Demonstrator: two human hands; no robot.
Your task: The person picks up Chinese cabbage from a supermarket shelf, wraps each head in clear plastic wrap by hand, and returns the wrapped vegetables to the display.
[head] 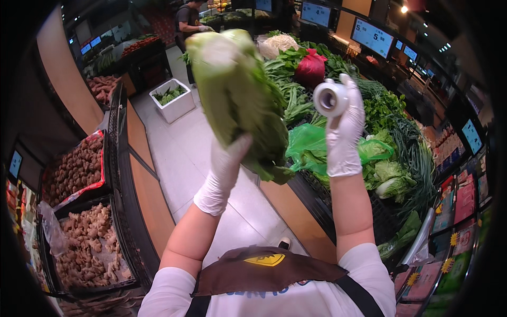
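Observation:
My gloved left hand (227, 168) grips a large bunch of leafy green lettuce (241, 107) near its leaf end. The pale cut base points up and away from me, and the bunch is slightly blurred. My gloved right hand (346, 126) holds a roll of clear tape (330, 98) at its fingers, over the vegetable display. A green plastic bag (307, 140) lies on the greens behind and beside my right wrist. Beyond the roll sits a red mesh bag (311, 68) of produce.
Leafy greens, scallions (422, 166) and napa cabbage (396, 184) fill the right stand. Ginger (89, 241) and brown root vegetables (75, 168) lie in crates at left. A white foam box (173, 102) of greens stands on the aisle floor. A co-worker (189, 23) stands beyond it.

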